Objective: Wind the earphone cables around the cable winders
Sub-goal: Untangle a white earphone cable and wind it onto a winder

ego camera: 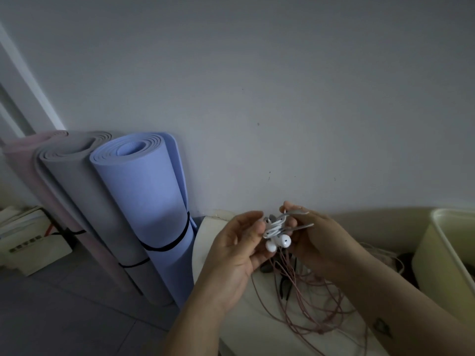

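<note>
Your right hand [316, 235] fingers are covering most of the cable winder [298, 212], so its shape isn't reading. Can't tell if your left hand [236, 250] fingertips are pinching the white earphone cable [276, 226]. Dark items below your fingers, under the pink cable [308, 304], are reading too dim. Both forearms are running off the bottom edge.

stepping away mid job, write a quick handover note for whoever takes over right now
Left hand: fingertips at the white earphones; grip unclear.
Right hand: pinches the grey winder, held above the table.
Done: the white cable looks mostly wound on that winder, buds hanging below.
Left: secure that bundle; the pink cable lies loose on the table, unwound.
</note>
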`<state>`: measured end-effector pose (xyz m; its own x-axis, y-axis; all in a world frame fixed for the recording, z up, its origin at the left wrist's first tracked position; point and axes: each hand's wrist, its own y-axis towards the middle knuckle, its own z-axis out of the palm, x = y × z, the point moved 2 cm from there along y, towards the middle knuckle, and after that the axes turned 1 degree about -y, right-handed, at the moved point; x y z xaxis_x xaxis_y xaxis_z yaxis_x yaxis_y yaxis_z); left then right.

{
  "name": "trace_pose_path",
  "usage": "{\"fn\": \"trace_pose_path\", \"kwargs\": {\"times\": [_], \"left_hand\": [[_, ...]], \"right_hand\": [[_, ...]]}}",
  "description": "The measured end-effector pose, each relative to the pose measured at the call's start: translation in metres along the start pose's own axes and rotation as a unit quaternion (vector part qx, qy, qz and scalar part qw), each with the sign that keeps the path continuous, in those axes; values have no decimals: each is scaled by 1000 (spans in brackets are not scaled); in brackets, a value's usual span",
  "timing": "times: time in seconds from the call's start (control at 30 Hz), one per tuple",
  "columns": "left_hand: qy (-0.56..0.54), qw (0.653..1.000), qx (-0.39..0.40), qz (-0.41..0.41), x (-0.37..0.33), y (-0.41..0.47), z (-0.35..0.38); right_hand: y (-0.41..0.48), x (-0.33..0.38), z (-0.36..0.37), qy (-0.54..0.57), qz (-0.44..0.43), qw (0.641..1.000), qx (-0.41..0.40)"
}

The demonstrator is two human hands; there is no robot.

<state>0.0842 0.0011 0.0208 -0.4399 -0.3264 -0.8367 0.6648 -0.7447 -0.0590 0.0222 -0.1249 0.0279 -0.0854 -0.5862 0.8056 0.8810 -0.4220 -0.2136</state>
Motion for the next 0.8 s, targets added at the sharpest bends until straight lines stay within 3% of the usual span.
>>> {"fn": "trace_pose_path", "kwargs": {"times": [0.27, 0.6, 0.8], "left_hand": [[-73, 994, -62, -55, 8, 1, 2], [40, 986, -143, -74, 10, -2, -6], [17, 992, -107, -61, 7, -4, -2]], "right_hand": [[6, -7, -1, 20, -11, 1000, -9], [0, -1, 0, -9, -59, 997, -41], [-5, -1, 8, -120, -122, 985, -37]]}}
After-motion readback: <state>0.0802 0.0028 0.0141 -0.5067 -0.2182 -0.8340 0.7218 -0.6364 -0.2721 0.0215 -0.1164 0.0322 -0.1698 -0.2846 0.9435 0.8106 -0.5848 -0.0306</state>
